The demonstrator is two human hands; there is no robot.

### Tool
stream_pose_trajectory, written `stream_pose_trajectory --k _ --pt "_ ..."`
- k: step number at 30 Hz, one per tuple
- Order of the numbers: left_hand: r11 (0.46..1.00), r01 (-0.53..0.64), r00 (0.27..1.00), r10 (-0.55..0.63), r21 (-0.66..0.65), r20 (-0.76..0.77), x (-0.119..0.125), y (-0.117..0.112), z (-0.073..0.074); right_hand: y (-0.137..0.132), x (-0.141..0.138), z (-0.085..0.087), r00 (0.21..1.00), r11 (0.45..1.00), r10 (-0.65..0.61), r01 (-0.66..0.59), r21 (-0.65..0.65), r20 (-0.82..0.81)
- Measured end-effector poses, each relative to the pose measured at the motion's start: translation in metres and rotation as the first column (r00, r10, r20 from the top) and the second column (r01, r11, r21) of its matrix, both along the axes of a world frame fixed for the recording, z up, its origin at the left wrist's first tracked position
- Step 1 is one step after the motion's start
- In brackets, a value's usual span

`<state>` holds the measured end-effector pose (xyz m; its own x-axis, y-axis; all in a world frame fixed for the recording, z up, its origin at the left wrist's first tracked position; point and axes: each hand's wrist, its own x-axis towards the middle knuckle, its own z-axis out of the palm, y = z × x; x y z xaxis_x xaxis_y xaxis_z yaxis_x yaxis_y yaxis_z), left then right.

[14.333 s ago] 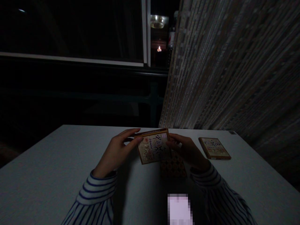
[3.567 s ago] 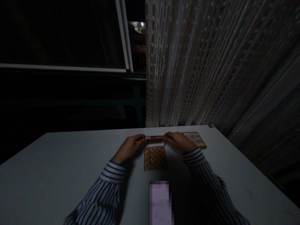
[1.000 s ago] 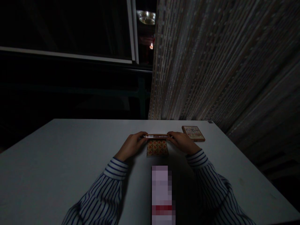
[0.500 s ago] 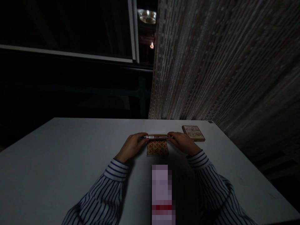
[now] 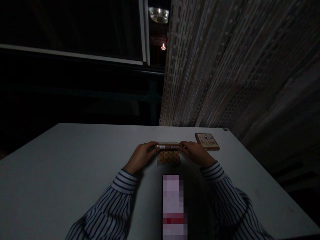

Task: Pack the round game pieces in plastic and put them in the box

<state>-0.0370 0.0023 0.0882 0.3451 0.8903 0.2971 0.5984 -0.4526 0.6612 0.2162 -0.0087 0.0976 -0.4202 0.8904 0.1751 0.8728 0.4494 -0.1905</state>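
Note:
A thin, flat box (image 5: 170, 146) with a brown edge and small white print is held up between my two hands, its edge facing me. My left hand (image 5: 141, 156) grips its left end, fingers on top and thumb below. At the right end, my right hand (image 5: 196, 153) pinches it the same way. Just below the box's edge shows a block of patterned pieces (image 5: 168, 157) in yellow, red and green, set in rows. Whether these pieces lie on the table or are joined to the box I cannot tell.
Beyond my right hand, a square box lid (image 5: 207, 141) with dark lettering lies on the white table (image 5: 75, 180). A blurred-out upright patch (image 5: 172, 200) stands out in front of me. A string curtain (image 5: 200, 66) hangs behind the table's right part. The room is dark.
The view has shifted very slightly. Both hands keep their hold on the box, and the patterned pieces look a little dimmer.

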Motion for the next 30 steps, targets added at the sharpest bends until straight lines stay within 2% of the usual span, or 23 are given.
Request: stream_pose_trajectory --k 15,30 --pt "0.999 0.036 0.999 -0.036 0.007 0.016 0.001 -0.007 -0.008 -0.004 0.003 -0.01 1.0 1.0 0.018 -0.018 -0.009 -0.005" --pt "0.998 0.013 0.997 -0.009 0.054 -0.073 0.002 -0.011 -0.016 -0.011 0.004 -0.017 0.999 0.999 0.03 -0.03 0.017 0.012"
